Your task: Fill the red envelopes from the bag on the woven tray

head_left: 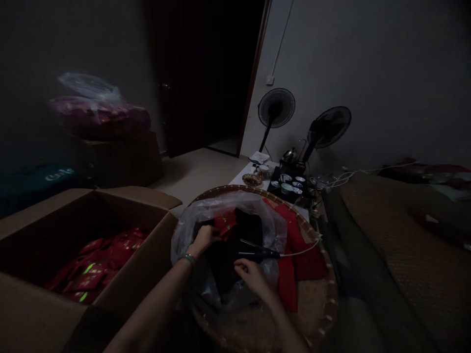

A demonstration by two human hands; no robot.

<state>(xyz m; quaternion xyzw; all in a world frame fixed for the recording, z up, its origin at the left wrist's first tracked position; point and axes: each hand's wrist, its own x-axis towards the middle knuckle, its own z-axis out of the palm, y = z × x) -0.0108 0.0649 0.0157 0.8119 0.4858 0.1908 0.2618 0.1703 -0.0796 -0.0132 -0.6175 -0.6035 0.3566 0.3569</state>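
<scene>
My left hand (205,239) has its fingers closed on the edge of a red printed packet (225,224) above a dark cloth (224,267). The cloth lies over a clear plastic bag (274,228) in a round woven bamboo tray (316,306). My right hand (252,274) is closed, its fingertips curled together; whether anything small is in them is hidden. Just above it rests a black hair straightener (263,251), its two arms apart in a V and a pale cord trailing right. Red cloth pieces (301,245) lie on the tray's right side.
At left stands an open cardboard box (136,274) with many red packets (91,267). Behind it, a bag of pinkish-red things (103,115) sits on another box (125,159). Ahead are a low table with cups (287,188) and two fans (276,108). A woven mat (397,245) lies right.
</scene>
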